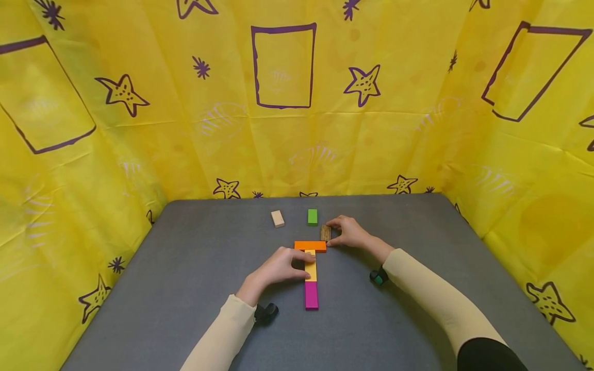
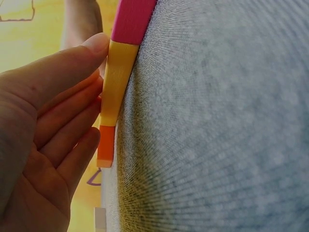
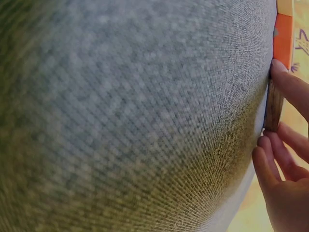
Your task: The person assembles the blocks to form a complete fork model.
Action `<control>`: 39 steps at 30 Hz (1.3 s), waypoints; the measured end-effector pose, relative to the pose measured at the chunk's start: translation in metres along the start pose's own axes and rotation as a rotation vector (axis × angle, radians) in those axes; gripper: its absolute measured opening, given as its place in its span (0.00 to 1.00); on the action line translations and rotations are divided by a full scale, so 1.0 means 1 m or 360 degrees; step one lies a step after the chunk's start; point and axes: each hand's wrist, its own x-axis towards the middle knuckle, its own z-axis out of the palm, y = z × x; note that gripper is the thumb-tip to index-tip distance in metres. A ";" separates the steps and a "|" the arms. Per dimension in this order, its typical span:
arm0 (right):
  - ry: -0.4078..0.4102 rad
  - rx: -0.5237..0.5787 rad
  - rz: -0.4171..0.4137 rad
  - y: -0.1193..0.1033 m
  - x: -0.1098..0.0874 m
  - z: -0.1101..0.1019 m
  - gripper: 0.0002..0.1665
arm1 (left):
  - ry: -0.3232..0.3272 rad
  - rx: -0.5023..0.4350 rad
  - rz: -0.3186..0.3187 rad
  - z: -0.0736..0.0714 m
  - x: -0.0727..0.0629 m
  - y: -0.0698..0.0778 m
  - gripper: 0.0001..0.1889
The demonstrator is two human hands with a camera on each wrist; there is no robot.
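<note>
An orange block (image 1: 303,246) lies crosswise at the far end of a yellow block (image 1: 310,268), and a magenta block (image 1: 311,296) continues the line toward me. My left hand (image 1: 280,266) rests its thumb and fingertips on the yellow block; in the left wrist view its fingers (image 2: 72,108) are nearly straight. A brown wooden block (image 1: 325,233) stands just beyond the orange block's right end. My right hand (image 1: 350,233) pinches it lengthwise, thumb at the near end and fingers at the far end. The right wrist view shows the thumb beside the orange block (image 3: 283,41).
Farther back on the grey table (image 1: 185,268) lie a green block (image 1: 312,217) and a pale wooden block (image 1: 277,218). Yellow cloth (image 1: 287,144) with dark drawn shapes hangs behind the table and along both sides.
</note>
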 end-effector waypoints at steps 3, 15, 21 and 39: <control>0.0003 -0.0004 0.0008 0.000 0.000 0.000 0.37 | 0.0003 0.0004 -0.0002 0.000 0.000 0.000 0.22; 0.0039 -0.0005 0.0021 0.003 0.000 0.001 0.38 | 0.0011 0.0003 -0.0008 0.001 0.000 0.000 0.22; 0.0041 -0.0044 -0.0002 0.004 -0.001 0.001 0.38 | 0.0025 0.0025 -0.0007 0.002 0.002 0.000 0.21; -0.0026 -0.0002 -0.0016 0.005 -0.005 -0.003 0.37 | -0.0003 -0.0014 -0.0065 0.001 0.000 0.000 0.22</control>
